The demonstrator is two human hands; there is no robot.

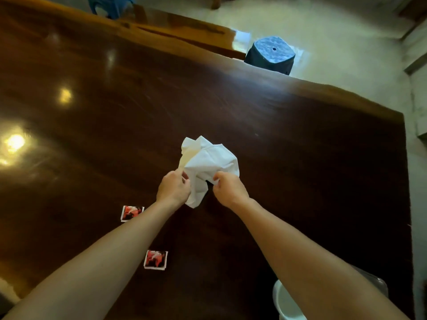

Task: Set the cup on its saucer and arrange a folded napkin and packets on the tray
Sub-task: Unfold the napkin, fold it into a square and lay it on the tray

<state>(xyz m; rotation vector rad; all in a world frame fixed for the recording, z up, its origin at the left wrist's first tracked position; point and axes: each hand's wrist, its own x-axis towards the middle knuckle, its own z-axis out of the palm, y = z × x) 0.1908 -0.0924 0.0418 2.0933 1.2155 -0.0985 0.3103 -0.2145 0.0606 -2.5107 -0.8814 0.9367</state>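
Both hands pinch the white napkin (208,165) above the dark wooden table (300,158). The left hand (173,188) has its fingers closed on the napkin's left edge, and the right hand (228,189) grips the lower right part of the cloth between thumb and fingers. The napkin is crumpled and bunched, not folded flat; most of it billows away from the person beyond the knuckles, and a loose tail hangs down between the two hands. It seems to be lifted off the tabletop, though the view does not settle whether its lowest fold touches the wood.

Two red-and-white packets lie flat on the table to the left of the forearms, well apart from each other: the farther packet (132,213) just beside the left forearm, the nearer packet (156,259) between the two arms. At the bottom edge, partly hidden under the right forearm, shows a white rounded piece of crockery (285,303), possibly the cup or saucer. A dark stool (270,55) stands on the pale floor past the table's far edge.
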